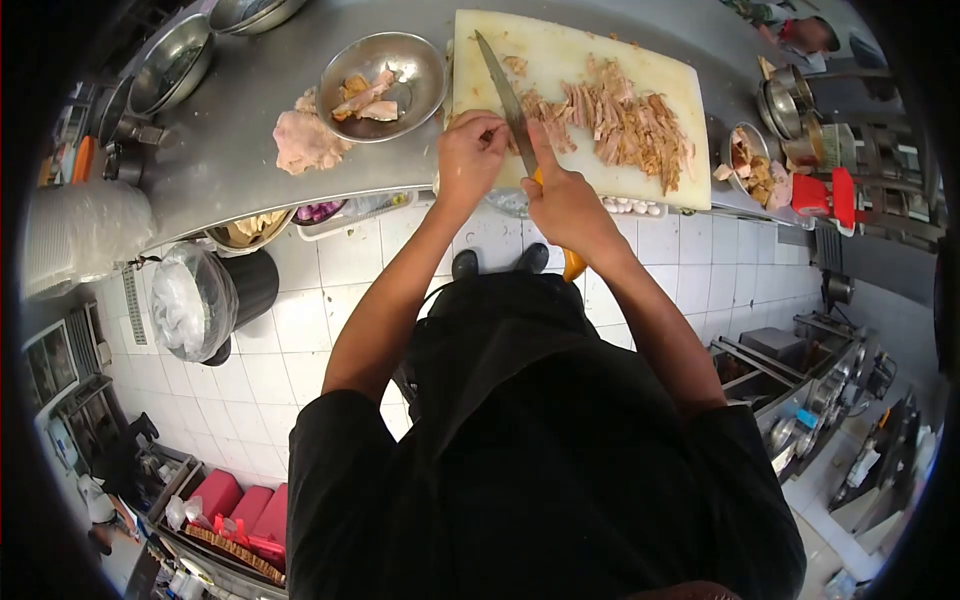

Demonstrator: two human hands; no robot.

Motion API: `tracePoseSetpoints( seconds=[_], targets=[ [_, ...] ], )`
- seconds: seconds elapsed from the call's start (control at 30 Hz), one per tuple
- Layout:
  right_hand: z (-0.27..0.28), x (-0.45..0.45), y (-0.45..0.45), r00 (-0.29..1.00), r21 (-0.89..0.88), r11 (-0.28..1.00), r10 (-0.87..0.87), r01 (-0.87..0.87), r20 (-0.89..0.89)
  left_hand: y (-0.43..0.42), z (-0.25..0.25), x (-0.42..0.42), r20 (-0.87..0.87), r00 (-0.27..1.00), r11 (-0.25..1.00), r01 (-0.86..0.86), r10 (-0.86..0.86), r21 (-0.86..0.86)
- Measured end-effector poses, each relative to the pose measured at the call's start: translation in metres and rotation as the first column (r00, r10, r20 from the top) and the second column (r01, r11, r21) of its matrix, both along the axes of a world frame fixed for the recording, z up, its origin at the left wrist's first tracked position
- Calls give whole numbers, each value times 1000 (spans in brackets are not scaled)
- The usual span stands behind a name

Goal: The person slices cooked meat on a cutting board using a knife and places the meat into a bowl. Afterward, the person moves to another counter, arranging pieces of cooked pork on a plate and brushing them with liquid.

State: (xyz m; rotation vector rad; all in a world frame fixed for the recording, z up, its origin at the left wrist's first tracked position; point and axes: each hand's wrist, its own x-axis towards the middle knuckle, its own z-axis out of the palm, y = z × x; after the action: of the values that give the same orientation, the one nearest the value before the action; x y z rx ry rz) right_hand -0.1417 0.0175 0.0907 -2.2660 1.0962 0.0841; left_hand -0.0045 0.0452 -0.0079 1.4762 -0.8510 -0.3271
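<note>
My right hand [568, 205] grips a long knife [504, 92] by its yellow handle, the index finger stretched along the blade. The blade points away from me over a white cutting board [580, 35]. Close by on the blade's left, my left hand [472, 150] is curled with its fingertips pinched together at the board's near left edge; what they hold, if anything, is hidden. Sliced cooked meat [630, 125] lies in a strip across the board, right of the blade. Some small shreds sit beside the blade.
Left of the board, a steel bowl [410, 60] holds meat pieces, beside a pale lump of raw-looking meat [302, 140]. Another bowl with meat [748, 160] stands at the right, near a red object [825, 197]. A bin with a plastic liner [195, 305] stands on the floor.
</note>
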Motion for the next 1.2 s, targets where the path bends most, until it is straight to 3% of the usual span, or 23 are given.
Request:
tracePoseSetpoints(
  seconds=[0.23,0.33,0.4,0.43,0.5,0.6,0.67,0.7,0.77,0.83,0.9,0.93,0.97,1.03,1.07,1.2],
  targets=[
    [0,10,-1,999,91,996,-20,23,-33,-2,0,3,285,956,993,31,-63,117],
    [-13,16,-12,998,22,1000,-24,23,66,-1,2,-2,374,926,993,12,-57,122],
    [0,15,-24,987,346,929,-156,129,50,-6,5,0,418,907,996,21,-56,87],
    [-4,11,-33,985,330,935,-160,129,69,-6,7,-1,410,910,993,24,-71,118],
    [-17,3,-41,993,88,996,-11,0,119,-2,7,-5,403,911,988,29,-89,151],
    [-12,-5,-40,996,-7,999,-53,54,74,1,10,-5,397,912,990,60,-106,128],
    [-4,-9,-31,993,-43,996,-69,73,100,9,12,-1,204,975,994,75,-90,81],
    [-1,-11,-25,989,-74,993,-83,92,119,14,15,2,209,973,993,79,-95,83],
    [7,-14,-6,991,-2,996,-93,93,95,31,21,9,124,992,998,29,-35,50],
    [4,-19,15,991,66,992,-115,110,71,47,29,11,114,994,997,-7,-2,77],
    [-10,-23,29,987,113,994,-27,8,160,57,35,8,108,994,995,-38,28,94],
    [-2,-23,28,994,193,981,-57,37,97,62,37,6,126,992,992,-33,17,124],
    [-6,-25,25,992,192,980,-74,53,104,66,39,4,145,989,988,-28,5,153],
    [-28,-38,10,991,16,994,-108,107,80,73,39,-2,112,993,988,6,-24,157],
    [-42,-47,0,976,-50,992,-103,114,191,75,37,-4,78,996,988,19,-31,155],
    [-32,-62,-29,972,-32,974,-223,226,68,77,32,-9,18,999,988,36,-39,148]
  ],
)
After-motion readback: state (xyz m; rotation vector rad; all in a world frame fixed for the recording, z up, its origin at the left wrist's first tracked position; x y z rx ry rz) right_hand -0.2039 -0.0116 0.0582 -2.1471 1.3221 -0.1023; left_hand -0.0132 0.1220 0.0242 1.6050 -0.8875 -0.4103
